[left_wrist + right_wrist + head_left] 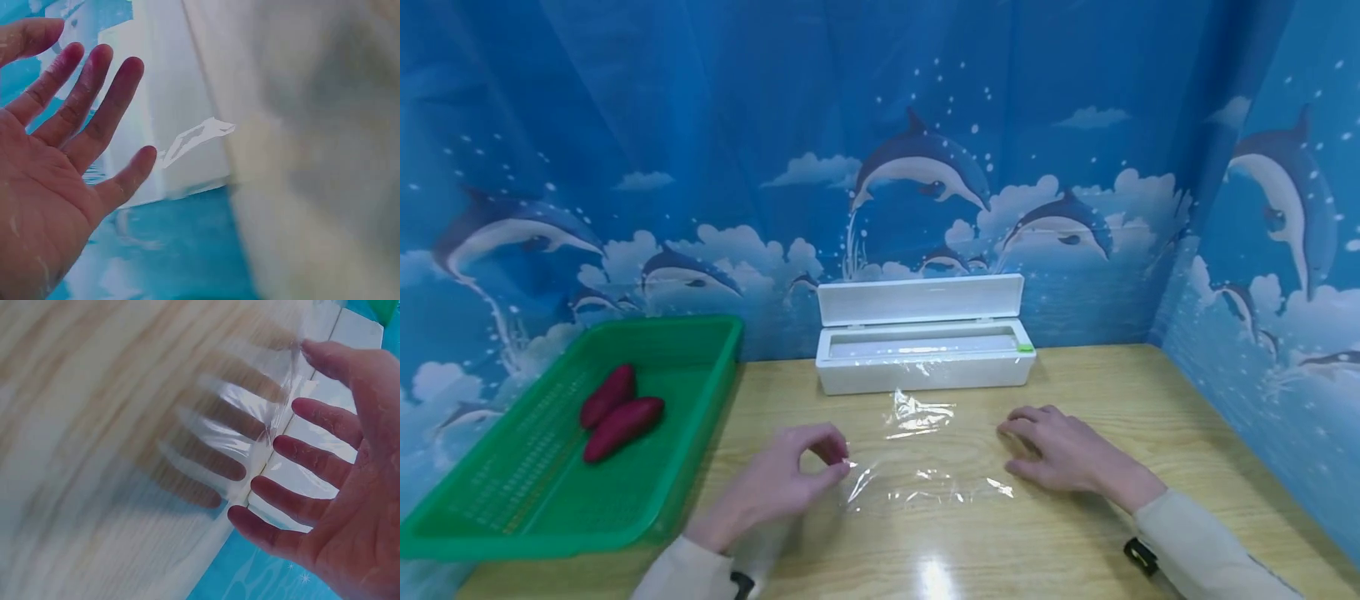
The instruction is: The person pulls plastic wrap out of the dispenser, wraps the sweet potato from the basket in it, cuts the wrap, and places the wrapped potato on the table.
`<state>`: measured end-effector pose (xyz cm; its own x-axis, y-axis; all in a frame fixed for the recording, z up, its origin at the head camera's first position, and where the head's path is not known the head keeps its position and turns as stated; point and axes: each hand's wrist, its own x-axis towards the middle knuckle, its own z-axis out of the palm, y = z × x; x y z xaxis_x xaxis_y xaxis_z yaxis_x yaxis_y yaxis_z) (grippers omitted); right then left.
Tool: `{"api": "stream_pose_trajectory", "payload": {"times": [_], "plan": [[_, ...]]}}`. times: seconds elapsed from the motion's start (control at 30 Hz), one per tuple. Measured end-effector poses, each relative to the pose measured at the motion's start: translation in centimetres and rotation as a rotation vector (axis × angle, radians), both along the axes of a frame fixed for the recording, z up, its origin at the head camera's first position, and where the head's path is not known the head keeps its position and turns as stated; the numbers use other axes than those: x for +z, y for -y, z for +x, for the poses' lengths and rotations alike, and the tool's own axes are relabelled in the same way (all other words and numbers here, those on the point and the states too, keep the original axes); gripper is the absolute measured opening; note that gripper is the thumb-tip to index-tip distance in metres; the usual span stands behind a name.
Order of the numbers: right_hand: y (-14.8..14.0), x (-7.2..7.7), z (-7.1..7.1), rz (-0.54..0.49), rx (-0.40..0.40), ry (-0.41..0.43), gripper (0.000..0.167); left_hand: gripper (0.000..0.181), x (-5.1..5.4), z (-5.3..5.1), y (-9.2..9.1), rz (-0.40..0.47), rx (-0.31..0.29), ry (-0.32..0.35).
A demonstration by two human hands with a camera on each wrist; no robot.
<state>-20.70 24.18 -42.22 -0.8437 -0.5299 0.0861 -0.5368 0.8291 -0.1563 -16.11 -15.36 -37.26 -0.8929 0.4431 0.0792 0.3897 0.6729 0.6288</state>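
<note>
A thin sheet of clear cling film point(925, 492) spreads over the table in front of a white lidded box point(925, 375). My left hand point(778, 479) is at the film's left edge, thumb and index tips close together. In the left wrist view that hand point(69, 144) has its fingers spread, a small gap between thumb and index tips. At the film's right edge is my right hand point(1063, 450), thumb and fingers apart. The right wrist view shows its fingertips by the glossy film point(244, 412), whether touching I cannot tell; no pinch shows.
The box's hinged lid point(921, 302) stands raised at the back, near the dolphin-print curtain point(760, 100). On the left is a green plastic basket point(696, 500) holding two dark red, sweet-potato-like pieces point(623, 428). The wooden table point(1075, 558) ends along the curtain on the right.
</note>
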Motion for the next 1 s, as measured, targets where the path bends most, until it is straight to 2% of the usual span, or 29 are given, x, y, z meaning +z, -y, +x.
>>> {"api": "stream_pose_trajectory", "payload": {"times": [0.27, 0.33, 0.43, 0.6, 0.77, 0.87, 1.0], "plan": [[0.3, -0.2, 0.2, 0.012, 0.009, -0.034, 0.055, 0.011, 5.9, 0.5, 1.6, -0.233, -0.149, -0.196], [0.4, -0.2, 0.2, 0.012, 0.011, -0.037, 0.055, 0.012, 6.9, 0.4, 2.2, -0.29, -0.154, -0.237], [0.4, -0.2, 0.4, 0.011, 0.004, -0.03, 0.056, 0.013, 8.1, 0.0, 3.4, -0.364, -0.127, -0.292], [0.3, -0.4, 0.5, 0.009, -0.001, -0.03, 0.055, 0.019, 9.2, -0.7, 5.7, -0.453, -0.045, -0.349], [0.1, -0.5, 0.5, 0.004, 0.003, -0.041, 0.056, 0.026, 9.7, -1.5, 7.8, -0.562, 0.016, -0.451], [0.1, -0.6, 0.6, 0.001, 0.004, -0.047, 0.055, 0.028, 9.7, -2.1, 9.0, -0.583, 0.004, -0.562], [0.0, -0.6, 0.6, -0.001, 0.006, -0.044, 0.056, 0.029, 9.6, -3.2, 10.8, -0.555, -0.058, -0.769]]}}
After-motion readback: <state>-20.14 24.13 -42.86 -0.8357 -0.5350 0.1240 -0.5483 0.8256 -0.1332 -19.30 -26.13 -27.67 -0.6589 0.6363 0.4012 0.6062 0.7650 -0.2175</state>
